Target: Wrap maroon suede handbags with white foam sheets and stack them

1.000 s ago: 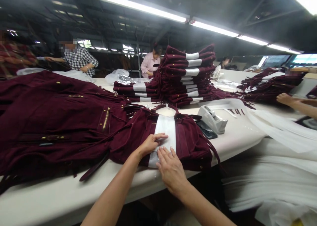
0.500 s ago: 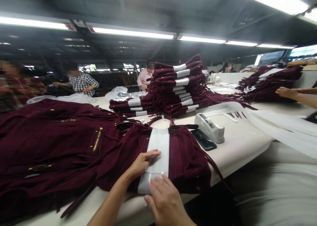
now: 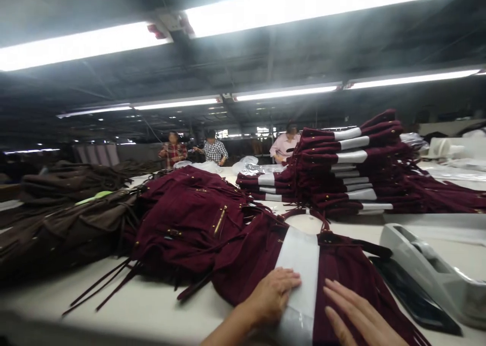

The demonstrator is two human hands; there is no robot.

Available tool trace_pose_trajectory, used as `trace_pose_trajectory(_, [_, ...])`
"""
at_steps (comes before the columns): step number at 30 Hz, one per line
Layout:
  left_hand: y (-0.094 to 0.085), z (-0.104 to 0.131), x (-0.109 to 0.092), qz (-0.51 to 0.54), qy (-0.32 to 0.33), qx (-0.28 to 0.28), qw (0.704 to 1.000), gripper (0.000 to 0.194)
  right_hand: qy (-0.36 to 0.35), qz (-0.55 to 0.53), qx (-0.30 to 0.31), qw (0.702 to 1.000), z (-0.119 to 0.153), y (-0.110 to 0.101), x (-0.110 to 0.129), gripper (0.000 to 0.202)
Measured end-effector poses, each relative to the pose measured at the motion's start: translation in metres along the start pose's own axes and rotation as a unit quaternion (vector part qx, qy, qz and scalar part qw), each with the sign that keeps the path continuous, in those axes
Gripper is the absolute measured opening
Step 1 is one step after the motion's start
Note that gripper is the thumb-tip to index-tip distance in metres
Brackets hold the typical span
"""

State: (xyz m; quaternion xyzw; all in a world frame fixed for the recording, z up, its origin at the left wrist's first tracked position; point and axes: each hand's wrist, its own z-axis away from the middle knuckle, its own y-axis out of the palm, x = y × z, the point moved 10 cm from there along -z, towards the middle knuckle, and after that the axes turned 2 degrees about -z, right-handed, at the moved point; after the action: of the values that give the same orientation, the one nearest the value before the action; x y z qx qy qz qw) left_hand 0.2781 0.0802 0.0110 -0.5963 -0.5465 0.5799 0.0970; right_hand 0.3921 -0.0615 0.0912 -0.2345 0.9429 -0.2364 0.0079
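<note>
In front of me lies a maroon cloth bag (image 3: pixel 258 255) with a white paper band (image 3: pixel 299 257) across its middle. A clear, shiny strip (image 3: pixel 296 326) lies over the band's near end. My left hand (image 3: pixel 271 293) rests on the band's left edge, fingers stretched out together and holding nothing. To the right of the band, my right hand (image 3: pixel 359 315) is over the maroon cloth with its fingers straight and apart; whether it touches the cloth I cannot tell. Both wrists come in from the bottom edge.
A grey tape dispenser (image 3: pixel 429 265) and a dark phone (image 3: pixel 413 295) stand at right. Behind rises a stack of banded maroon bags (image 3: pixel 349 169). More maroon bags (image 3: pixel 190 219) and dark brown bags (image 3: pixel 76 224) lie at left. Three people (image 3: pixel 215 148) stand farther back.
My view has swung left, so the bags sit farther right. My right hand has moved from the clear strip at the band's near end to the cloth right of the band.
</note>
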Motion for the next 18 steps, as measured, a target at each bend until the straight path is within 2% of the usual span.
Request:
trace_pose_trajectory(2, [-0.004, 0.002, 0.002, 0.012, -0.004, -0.017, 1.0, 0.04, 0.079, 0.007, 0.054, 0.995, -0.013, 0.022, -0.022, 0.033])
trace_pose_trajectory(5, [-0.012, 0.007, 0.012, 0.052, -0.022, -0.063, 0.996, 0.033, 0.196, 0.028, 0.115, 0.973, -0.013, 0.063, -0.075, 0.036])
trace_pose_trajectory(8, [-0.016, 0.013, 0.019, 0.062, -0.042, -0.092, 0.993, 0.029, 0.257, 0.043, 0.191, 0.946, 0.007, 0.112, -0.124, 0.038])
trace_pose_trajectory(10, [-0.016, 0.017, 0.016, 0.041, -0.048, -0.089, 0.994, 0.031, 0.271, 0.044, 0.225, 0.935, 0.019, 0.131, -0.139, 0.039])
trace_pose_trajectory(12, [-0.014, 0.02, 0.009, -0.004, -0.049, -0.075, 0.996, 0.036, 0.275, 0.033, 0.244, 0.929, 0.024, 0.134, -0.138, 0.04])
trace_pose_trajectory(14, [-0.011, 0.024, 0.003, -0.048, -0.048, -0.061, 0.996, 0.041, 0.287, 0.016, 0.256, 0.923, 0.021, 0.124, -0.13, 0.039])
trace_pose_trajectory(16, [-0.009, 0.038, 0.001, -0.073, -0.045, -0.058, 0.995, 0.044, 0.309, 0.01, 0.249, 0.918, 0.016, 0.101, -0.121, 0.034])
trace_pose_trajectory(18, [-0.01, 0.067, 0.002, -0.083, -0.037, -0.074, 0.993, 0.045, 0.326, 0.017, 0.204, 0.923, 0.015, 0.066, -0.109, 0.03])
